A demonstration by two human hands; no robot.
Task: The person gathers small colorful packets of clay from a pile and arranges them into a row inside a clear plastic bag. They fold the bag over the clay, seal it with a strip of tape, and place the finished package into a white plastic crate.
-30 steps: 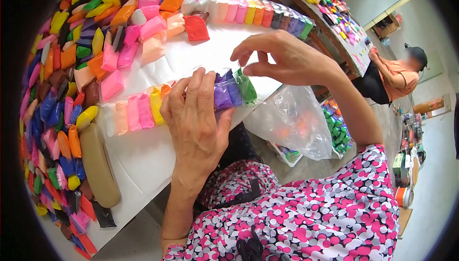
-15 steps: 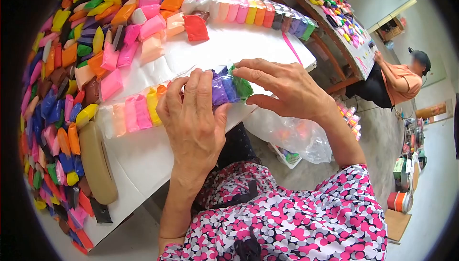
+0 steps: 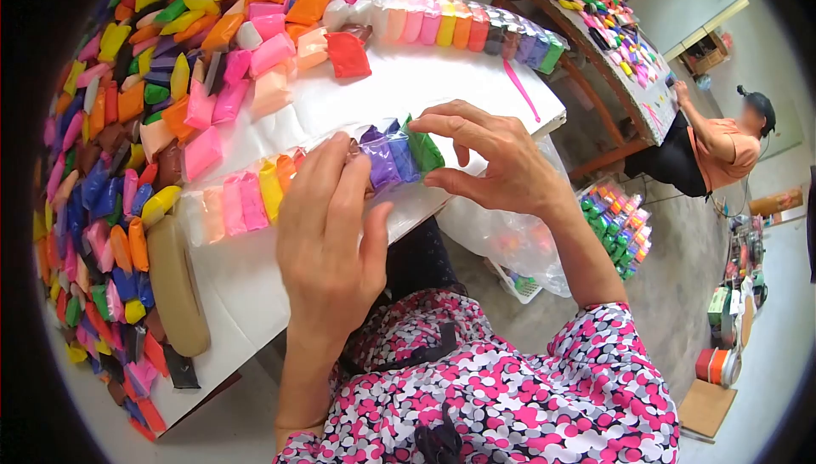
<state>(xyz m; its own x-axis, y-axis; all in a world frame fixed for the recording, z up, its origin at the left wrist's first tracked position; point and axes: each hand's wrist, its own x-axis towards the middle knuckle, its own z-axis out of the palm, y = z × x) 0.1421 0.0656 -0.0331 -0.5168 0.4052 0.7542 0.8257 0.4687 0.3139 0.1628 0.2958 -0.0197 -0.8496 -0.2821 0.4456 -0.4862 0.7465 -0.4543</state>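
A row of small plastic-wrapped packets in many colours lies on the white table [image 3: 242,285], like modelling clay by their look. Its near part runs from white through pink [image 3: 252,200] to yellow and orange. My left hand [image 3: 327,243] rests over the middle of the row with fingers stretched out, hiding some packets. Purple [image 3: 382,161] and blue packets [image 3: 404,154] show between my hands. At the row's far end, my right hand [image 3: 501,158] has its index finger and thumb around the two ends of the green packet [image 3: 425,151].
A heap of loose coloured packets [image 3: 110,200] covers the table's left side. A tan, elongated block [image 3: 178,285] lies beside it. Another wrapped row [image 3: 463,26] sits farther back. Beyond are a clear plastic bag [image 3: 510,243], stacked packets [image 3: 616,226] and a person [image 3: 722,145] at another table.
My left hand has shifted slightly down and left, its thumb moving off the purple packet, so more of the row shows. My right hand stays at the green packet.
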